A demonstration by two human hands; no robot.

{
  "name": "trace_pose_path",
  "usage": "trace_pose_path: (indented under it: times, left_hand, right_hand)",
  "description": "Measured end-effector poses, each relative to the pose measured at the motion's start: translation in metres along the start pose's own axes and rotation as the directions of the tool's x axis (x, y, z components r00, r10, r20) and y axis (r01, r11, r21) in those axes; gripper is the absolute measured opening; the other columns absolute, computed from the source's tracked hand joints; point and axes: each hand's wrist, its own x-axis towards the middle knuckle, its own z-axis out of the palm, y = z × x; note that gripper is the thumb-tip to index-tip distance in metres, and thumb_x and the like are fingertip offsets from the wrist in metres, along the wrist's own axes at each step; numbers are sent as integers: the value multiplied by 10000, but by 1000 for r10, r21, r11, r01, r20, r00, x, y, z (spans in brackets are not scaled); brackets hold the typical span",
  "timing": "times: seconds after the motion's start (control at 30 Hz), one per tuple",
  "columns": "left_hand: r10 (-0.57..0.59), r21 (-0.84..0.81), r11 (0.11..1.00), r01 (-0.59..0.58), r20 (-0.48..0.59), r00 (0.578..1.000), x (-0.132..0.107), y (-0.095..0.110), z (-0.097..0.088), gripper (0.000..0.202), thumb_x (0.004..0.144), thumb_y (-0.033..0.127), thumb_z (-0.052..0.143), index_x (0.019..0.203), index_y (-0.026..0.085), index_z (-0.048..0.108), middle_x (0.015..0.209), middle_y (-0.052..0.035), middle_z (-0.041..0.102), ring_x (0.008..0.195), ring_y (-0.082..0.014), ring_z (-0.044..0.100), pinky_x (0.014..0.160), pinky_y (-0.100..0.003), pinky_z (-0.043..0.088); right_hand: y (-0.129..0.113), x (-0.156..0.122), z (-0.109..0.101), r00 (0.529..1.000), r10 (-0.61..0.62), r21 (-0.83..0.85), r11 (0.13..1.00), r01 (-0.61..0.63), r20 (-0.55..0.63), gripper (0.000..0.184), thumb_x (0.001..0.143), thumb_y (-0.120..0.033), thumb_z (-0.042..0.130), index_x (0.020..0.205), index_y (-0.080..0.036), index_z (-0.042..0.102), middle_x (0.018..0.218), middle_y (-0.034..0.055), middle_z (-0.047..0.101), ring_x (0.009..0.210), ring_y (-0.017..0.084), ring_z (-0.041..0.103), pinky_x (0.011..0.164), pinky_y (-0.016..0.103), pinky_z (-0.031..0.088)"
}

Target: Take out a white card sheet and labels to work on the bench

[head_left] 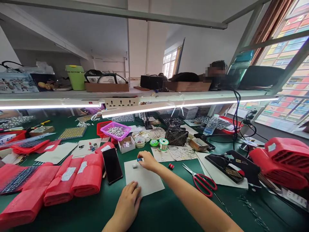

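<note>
My right hand reaches forward over a white paper sheet on the green table and pinches a small blue ring-shaped part between its fingertips. A tiny grey part lies on the sheet just left of that hand. My left hand rests palm down at the near edge of the sheet, fingers loosely curled, holding nothing that I can see. A black phone lies left of the sheet. A small red part sits on the table right of my right hand.
Red-handled scissors lie to the right. Red plastic packets are stacked on the left. Behind are solder spools, a small black fan, a pink basket, a water bottle and a black tool tray. Another person sits beyond the shelf.
</note>
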Motion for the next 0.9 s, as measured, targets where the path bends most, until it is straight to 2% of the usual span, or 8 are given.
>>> trace_pose_path:
  times: [0.23,0.37,0.47,0.53,0.6,0.7,0.8,0.9]
  left_hand:
    - [-10,0,1000,10,36,999,1,0,0,336,932,177,648,1261,155,716,1344,-162,711,1239,-345,690,1020,-525,613]
    - [-18,-11,1000,19,58,998,-1,-1,-1,336,962,214,620,1281,161,709,1370,-161,696,1260,-345,677,1029,-529,606]
    - [-26,-35,999,28,70,997,-2,-2,-1,342,969,226,607,1289,163,708,1376,-165,692,1263,-352,675,1027,-541,603]
    - [-35,-53,998,39,77,996,-3,-2,-1,347,974,235,598,1297,171,705,1385,-162,687,1268,-357,671,1027,-555,598]
    - [-45,-67,996,51,88,995,-3,-2,-1,349,982,245,586,1307,186,700,1395,-155,682,1275,-362,665,1027,-573,593]
    - [-59,-75,995,67,110,992,-2,0,-2,353,987,231,570,1314,180,693,1405,-161,673,1290,-367,653,1036,-593,581]
    - [-72,-69,994,82,134,988,-1,3,-6,355,978,206,583,1314,162,687,1413,-171,664,1308,-357,639,1076,-578,561]
    - [-81,-69,993,93,155,985,2,5,-7,361,969,191,603,1322,167,673,1430,-161,653,1329,-339,623,1111,-551,541]
  right_hand:
    - [7,-8,12,998,38,94,995,-33,-54,203,999,-309,729,1142,-167,707,1198,72,723,1077,275,703,945,505,581]
    - [28,-21,-13,987,67,119,992,-49,-144,213,1013,-302,710,1186,-179,696,1243,79,712,1107,276,695,960,505,578]
    - [62,-47,-37,969,159,78,986,-147,-188,201,1032,-291,682,1199,-180,687,1228,78,713,1073,264,705,928,481,595]
    - [84,-71,-44,958,223,28,975,-222,-181,199,1029,-295,685,1189,-175,688,1213,77,713,1065,265,704,922,483,594]
    - [99,-94,-42,954,262,-28,963,-269,-143,196,1018,-303,700,1166,-175,695,1205,76,713,1063,267,701,920,483,592]
    - [106,-116,-27,962,264,-96,958,-270,-75,166,1008,-299,714,1124,-180,710,1196,74,720,1063,263,700,931,482,588]
    - [101,-116,-13,970,232,-115,964,-239,-70,145,1020,-284,699,1118,-178,712,1177,72,727,1044,256,708,929,479,591]
    - [94,-100,-6,981,167,-89,980,-176,-103,158,1026,-277,690,1147,-175,701,1165,68,726,1039,255,710,917,472,597]
